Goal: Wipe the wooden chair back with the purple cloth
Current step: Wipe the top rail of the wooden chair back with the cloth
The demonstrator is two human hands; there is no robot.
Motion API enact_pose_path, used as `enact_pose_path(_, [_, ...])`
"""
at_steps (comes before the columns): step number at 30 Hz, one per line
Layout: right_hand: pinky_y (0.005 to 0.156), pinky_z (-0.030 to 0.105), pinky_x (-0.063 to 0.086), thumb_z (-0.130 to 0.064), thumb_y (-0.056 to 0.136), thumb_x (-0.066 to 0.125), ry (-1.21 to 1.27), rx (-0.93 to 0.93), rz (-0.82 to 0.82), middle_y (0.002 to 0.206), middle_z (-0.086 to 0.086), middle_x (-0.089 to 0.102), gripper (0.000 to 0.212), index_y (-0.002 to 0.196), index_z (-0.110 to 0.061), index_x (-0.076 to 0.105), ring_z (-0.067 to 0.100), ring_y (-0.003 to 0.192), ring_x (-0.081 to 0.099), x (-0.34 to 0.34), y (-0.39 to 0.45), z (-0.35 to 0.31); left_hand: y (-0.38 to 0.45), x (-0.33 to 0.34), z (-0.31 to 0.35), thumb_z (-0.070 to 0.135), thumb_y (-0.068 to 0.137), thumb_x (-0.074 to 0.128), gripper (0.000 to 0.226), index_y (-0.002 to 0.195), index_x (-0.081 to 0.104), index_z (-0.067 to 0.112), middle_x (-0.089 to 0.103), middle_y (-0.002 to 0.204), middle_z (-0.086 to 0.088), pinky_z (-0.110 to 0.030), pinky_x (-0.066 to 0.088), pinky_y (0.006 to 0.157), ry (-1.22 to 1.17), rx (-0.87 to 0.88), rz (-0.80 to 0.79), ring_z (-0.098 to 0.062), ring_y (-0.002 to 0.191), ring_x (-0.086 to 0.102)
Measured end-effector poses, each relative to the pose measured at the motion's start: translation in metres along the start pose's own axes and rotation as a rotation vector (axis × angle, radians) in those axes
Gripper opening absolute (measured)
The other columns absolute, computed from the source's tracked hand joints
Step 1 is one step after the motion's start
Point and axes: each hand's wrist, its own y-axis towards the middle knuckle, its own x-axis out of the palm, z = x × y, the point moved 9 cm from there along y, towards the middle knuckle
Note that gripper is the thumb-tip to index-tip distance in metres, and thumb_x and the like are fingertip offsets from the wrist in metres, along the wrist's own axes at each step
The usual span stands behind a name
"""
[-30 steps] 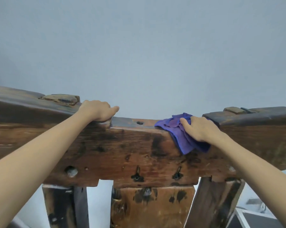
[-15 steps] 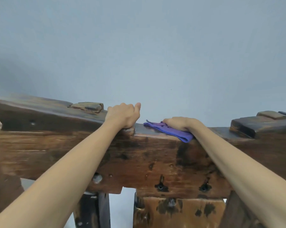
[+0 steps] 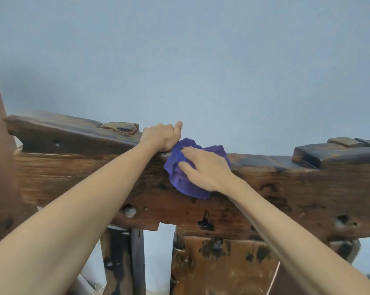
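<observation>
Two hands meet: left hand (image 3: 161, 137) grips the wooden chair back (image 3: 286, 188), blocking the right hand (image 3: 207, 169), fingers spread on the purple cloth (image 3: 184, 184).

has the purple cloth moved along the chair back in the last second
Yes. The purple cloth has slid left along the chair back's top rail, away from the raised block on the right, until it touches the left hand, under the right hand.

Since half a second ago our right hand (image 3: 207, 169) comes down off the top edge with the purple cloth (image 3: 184, 182), now bunched against the chair back (image 3: 286, 188) front face, seemingly touching our left hand (image 3: 161, 137).
</observation>
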Motion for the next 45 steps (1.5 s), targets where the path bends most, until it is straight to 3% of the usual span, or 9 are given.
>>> enact_pose_path(4, [0.123, 0.041, 0.019, -0.042, 0.1, 0.051, -0.205, -0.107, 0.094, 0.165, -0.006, 0.036, 0.063, 0.159, -0.026, 0.036, 0.018, 0.15, 0.034, 0.002, -0.057, 0.021, -0.011, 0.002, 0.0, 0.054, 0.101, 0.007, 0.072, 0.138, 0.053, 0.014, 0.059, 0.14, -0.018, -0.05, 0.036, 0.099, 0.053, -0.006, -0.065, -0.037, 0.126, 0.054])
enact_pose_path(11, [0.125, 0.05, 0.012, -0.046, 0.1, 0.044, -0.32, 0.33, 0.474, 0.172, 0.004, 0.015, 0.067, 0.161, -0.023, 0.028, 0.025, 0.159, 0.013, -0.007, -0.163, 0.147, -0.005, 0.008, -0.003, 0.056, 0.099, 0.015, 0.07, 0.128, 0.061, 0.012, 0.061, 0.136, -0.019, -0.046, 0.035, 0.088, 0.156, -0.001, -0.059, -0.038, 0.12, 0.057])
enact_pose_path(16, [0.112, 0.078, 0.024, -0.02, 0.091, 0.038, -0.139, 0.818, 0.579, 0.139, 0.046, 0.047, 0.062, 0.141, 0.016, 0.046, 0.062, 0.133, 0.041, 0.071, -0.204, 0.166, -0.001, 0.004, 0.002, 0.051, 0.101, 0.01, 0.071, 0.123, 0.063, 0.008, 0.065, 0.125, -0.021, -0.045, 0.031, 0.083, 0.09, -0.002, 0.042, -0.036, 0.1, 0.055])
enact_pose_path(20, [0.116, 0.067, 0.016, -0.023, 0.078, 0.051, -0.113, 0.557, 0.444, 0.109, 0.03, 0.07, 0.045, 0.119, -0.007, 0.061, 0.055, 0.117, 0.057, 0.148, -0.167, 0.064, 0.001, 0.003, 0.003, 0.046, 0.102, 0.015, 0.066, 0.126, 0.062, 0.008, 0.064, 0.127, -0.021, -0.044, 0.032, 0.083, 0.082, 0.001, 0.061, -0.038, 0.108, 0.059])
enact_pose_path(24, [0.116, 0.042, 0.026, -0.039, 0.101, 0.047, -0.055, 0.097, 0.321, 0.145, 0.001, 0.061, 0.036, 0.132, -0.029, 0.064, 0.027, 0.145, 0.04, 0.175, -0.105, -0.036, 0.001, 0.003, 0.0, 0.038, 0.101, 0.02, 0.053, 0.117, 0.061, 0.007, 0.063, 0.126, -0.022, -0.045, 0.032, 0.084, 0.057, 0.012, 0.041, -0.034, 0.093, 0.048])
enact_pose_path(27, [0.087, 0.034, 0.044, -0.042, 0.105, 0.043, -0.1, -0.08, 0.429, 0.152, -0.008, 0.053, 0.033, 0.129, -0.033, 0.064, 0.01, 0.148, 0.031, 0.134, -0.064, -0.058, 0.002, 0.003, -0.001, 0.033, 0.1, 0.02, 0.047, 0.113, 0.057, 0.008, 0.06, 0.131, -0.021, -0.048, 0.033, 0.09, 0.032, 0.024, 0.029, -0.038, 0.107, 0.054])
enact_pose_path(30, [0.092, 0.035, 0.043, -0.036, 0.098, 0.058, -0.181, -0.214, 0.529, 0.151, -0.005, 0.056, 0.03, 0.126, -0.031, 0.066, 0.01, 0.15, 0.032, 0.087, -0.051, -0.047, 0.002, 0.006, -0.004, 0.032, 0.1, 0.018, 0.05, 0.124, 0.054, 0.008, 0.057, 0.139, -0.02, -0.051, 0.034, 0.098, 0.025, 0.031, -0.014, -0.04, 0.123, 0.053])
enact_pose_path(41, [0.116, 0.064, 0.029, -0.027, 0.098, 0.047, -0.288, 0.385, 0.665, 0.146, 0.03, 0.051, 0.051, 0.142, -0.002, 0.05, 0.047, 0.142, 0.036, 0.005, -0.205, 0.172, 0.004, 0.006, -0.002, 0.048, 0.097, 0.027, 0.048, 0.091, 0.06, 0.013, 0.065, 0.106, -0.017, -0.044, 0.033, 0.082, 0.107, 0.041, 0.035, -0.034, 0.089, 0.051])
enact_pose_path(45, [0.124, 0.049, 0.01, -0.031, 0.098, 0.046, -0.176, 0.441, 0.621, 0.155, 0.025, 0.038, 0.05, 0.136, 0.0, 0.056, 0.041, 0.148, 0.028, 0.019, -0.217, 0.164, -0.001, 0.003, 0.0, 0.046, 0.097, 0.029, 0.043, 0.081, 0.053, 0.015, 0.059, 0.093, -0.013, -0.043, 0.036, 0.081, 0.103, 0.041, 0.048, -0.035, 0.086, 0.054])
